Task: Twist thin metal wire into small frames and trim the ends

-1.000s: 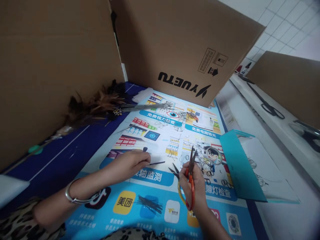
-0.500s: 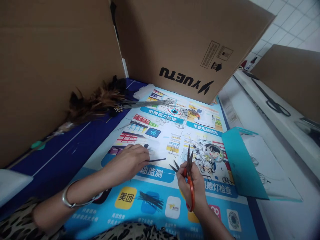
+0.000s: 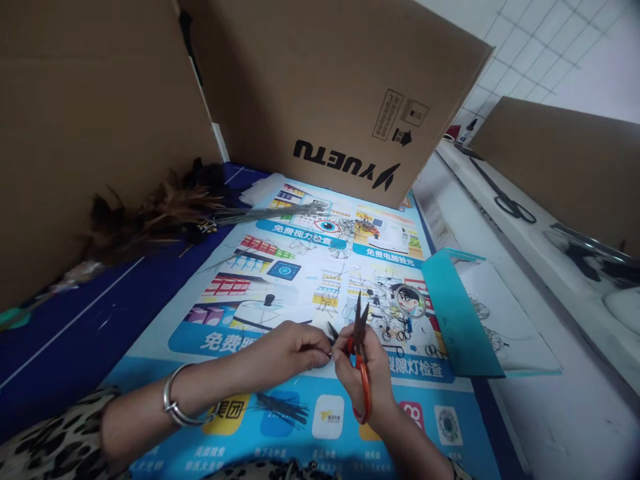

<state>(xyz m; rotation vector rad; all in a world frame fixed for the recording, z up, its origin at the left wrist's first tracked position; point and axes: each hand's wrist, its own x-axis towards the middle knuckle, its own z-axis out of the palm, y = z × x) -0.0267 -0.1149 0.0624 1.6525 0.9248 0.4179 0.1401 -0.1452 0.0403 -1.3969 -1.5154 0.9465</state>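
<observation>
As the left hand (image 3: 295, 350) has come across from its own side within the last second, the entries run as follows. Nearer than the grip: a metal bangle (image 3: 175, 407) on the left wrist and a heap of dark strips (image 3: 283, 407) lying on the printed poster (image 3: 235, 287). At the grip: the left fingertips are closed on a short dark sliver (image 3: 333, 331) and are now touching the right hand (image 3: 367, 373), where earlier they pinched a thin strip well apart from it, so both hands bear on one piece. The right hand is wrapped shut around the orange-handled scissors (image 3: 361, 360), whose blades are barely parted, point away, and sit just right of the sliver. Just beyond the grip is a tangle of bent wire pieces (image 3: 395, 317). Right of it is a teal folder (image 3: 450, 320). Far beyond to the left is a feather bundle (image 3: 150, 213), and farthest is an upright cardboard box (image 3: 340, 80).
</observation>
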